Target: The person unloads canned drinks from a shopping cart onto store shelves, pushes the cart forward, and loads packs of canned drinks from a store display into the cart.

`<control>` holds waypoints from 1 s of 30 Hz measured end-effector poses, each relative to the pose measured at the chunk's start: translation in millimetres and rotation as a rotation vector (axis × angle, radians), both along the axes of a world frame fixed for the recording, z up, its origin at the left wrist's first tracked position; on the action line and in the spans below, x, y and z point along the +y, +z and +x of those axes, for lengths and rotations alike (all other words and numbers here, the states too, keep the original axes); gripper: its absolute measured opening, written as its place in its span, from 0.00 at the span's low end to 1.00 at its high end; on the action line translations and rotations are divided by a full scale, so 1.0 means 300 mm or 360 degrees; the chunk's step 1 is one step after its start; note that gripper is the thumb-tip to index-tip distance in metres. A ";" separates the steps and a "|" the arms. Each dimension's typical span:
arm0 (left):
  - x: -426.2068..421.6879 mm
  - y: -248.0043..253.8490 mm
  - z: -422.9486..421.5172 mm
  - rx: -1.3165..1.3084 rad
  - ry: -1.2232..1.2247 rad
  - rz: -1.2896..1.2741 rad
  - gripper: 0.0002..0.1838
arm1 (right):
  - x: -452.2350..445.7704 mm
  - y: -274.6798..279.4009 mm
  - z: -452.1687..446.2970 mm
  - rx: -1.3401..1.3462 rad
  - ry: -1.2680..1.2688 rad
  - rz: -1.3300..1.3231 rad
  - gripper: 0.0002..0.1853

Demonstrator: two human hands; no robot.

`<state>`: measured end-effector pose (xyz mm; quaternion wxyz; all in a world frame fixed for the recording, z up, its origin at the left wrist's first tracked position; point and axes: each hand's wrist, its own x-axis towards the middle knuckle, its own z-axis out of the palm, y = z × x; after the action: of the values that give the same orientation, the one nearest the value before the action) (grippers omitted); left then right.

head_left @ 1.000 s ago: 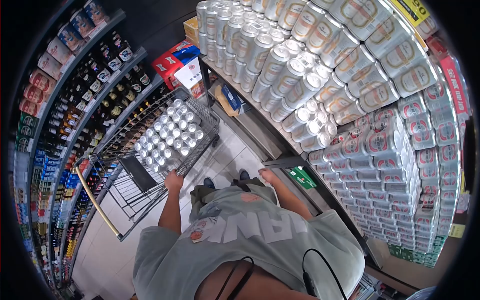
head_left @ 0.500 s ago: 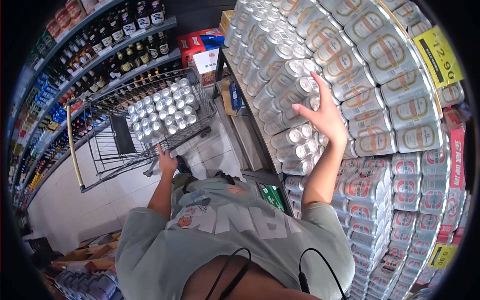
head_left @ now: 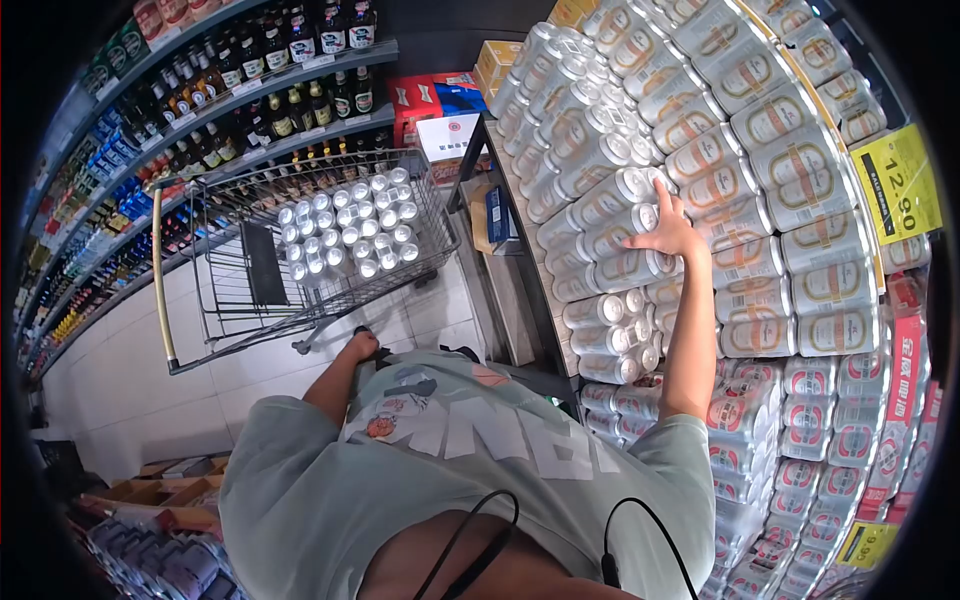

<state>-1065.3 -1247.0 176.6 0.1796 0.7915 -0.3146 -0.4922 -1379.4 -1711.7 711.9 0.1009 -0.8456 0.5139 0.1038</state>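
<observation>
the right hand, on an outstretched bare arm right of centre in the frame, reaches onto a pack of silver metal cylindrical cans with gold-and-orange oval labels. its grip is open: thumb and fingers are spread over the can tops and seem to touch them, but do not close around anything. that pack lies in line with its neighbours on a dark-framed counter with a pale top, and looks not yet lifted.

the left hand hangs low near the person's front, below centre; i cannot tell whether its grip is loosely curled or closed, and nothing shows in it.

as for progress, a tight block of upright silver cans already stands in the grey wire shopping cart with a yellow handle, left of centre. the pack under the right hand is apart from it, on the counter. many more cans are stacked there toward the upper right, so how much is left cannot be judged.
</observation>
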 end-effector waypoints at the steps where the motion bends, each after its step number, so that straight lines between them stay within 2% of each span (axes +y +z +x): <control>1: -0.005 -0.026 0.022 -0.0028 -0.0044 0.0010 0.21 | -0.007 -0.007 -0.006 -0.0016 0.0024 -0.0015 0.78; 5: -0.060 -0.133 0.085 -0.0026 -0.0186 0.0057 0.19 | -0.052 -0.052 -0.034 -0.0016 0.0093 -0.0074 0.79; 7: -0.083 -0.109 0.132 0.0010 -0.0859 -0.0205 0.17 | -0.045 -0.038 -0.030 -0.0033 0.0112 -0.0018 0.80; 8: -0.083 -0.117 0.161 0.0009 -0.0860 -0.0202 0.17 | -0.037 -0.025 -0.022 0.0024 0.0105 0.0025 0.81; 10: -0.104 -0.195 0.213 0.0039 -0.1105 -0.0934 0.15 | -0.027 -0.002 0.009 0.0193 0.0070 0.0074 0.80; 11: -0.110 -0.207 0.234 0.0045 -0.1079 -0.0950 0.15 | -0.025 0.001 0.018 0.0211 0.0092 0.0063 0.80; 13: -0.112 -0.106 0.245 -0.0030 -0.0744 -0.0653 0.17 | -0.028 -0.008 0.020 0.0291 0.0027 0.0020 0.81; 15: -0.082 -0.069 0.238 0.0325 0.0158 -0.0299 0.18 | -0.026 -0.027 -0.005 0.0165 0.0026 -0.0009 0.80; 16: -0.047 -0.031 0.249 0.0371 0.0287 -0.0340 0.20 | -0.024 -0.040 -0.020 0.0148 0.0025 -0.0059 0.80; 17: -0.015 -0.053 0.246 0.0396 0.0326 -0.0349 0.20 | 0.018 -0.027 -0.015 0.0108 -0.0008 -0.0027 0.80; 19: 0.074 -0.149 0.287 0.0647 0.0797 -0.0357 0.20 | 0.076 -0.023 -0.017 0.0036 -0.0002 -0.0043 0.80; 23: 0.279 -0.432 0.333 0.0479 0.0885 -0.0492 0.19 | 0.212 -0.029 -0.023 0.0029 0.0257 -0.0215 0.77; 25: 0.382 -0.517 0.313 0.0246 0.1021 0.0015 0.19 | 0.320 -0.002 0.020 0.0045 0.0200 -0.0150 0.75; 26: 0.427 -0.469 0.313 0.0254 0.1030 0.0030 0.19 | 0.355 -0.001 0.022 -0.0049 0.0317 -0.0128 0.74; 28: 0.513 -0.301 0.349 0.0314 0.0311 0.0257 0.18 | 0.446 0.021 0.068 0.0047 0.0284 -0.0037 0.73; 29: 0.530 -0.262 0.367 0.0310 0.0097 0.0292 0.18 | 0.491 0.027 0.094 0.0030 0.0341 -0.0002 0.73; 30: 0.533 -0.265 0.379 0.0314 0.0043 0.0273 0.18 | 0.548 0.043 0.146 0.0035 0.0329 0.0001 0.73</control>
<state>-951.6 -1087.2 97.1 0.1480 0.7558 -0.2415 -0.5904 -1335.7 -1547.2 724.8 0.0842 -0.8928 0.4250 0.1230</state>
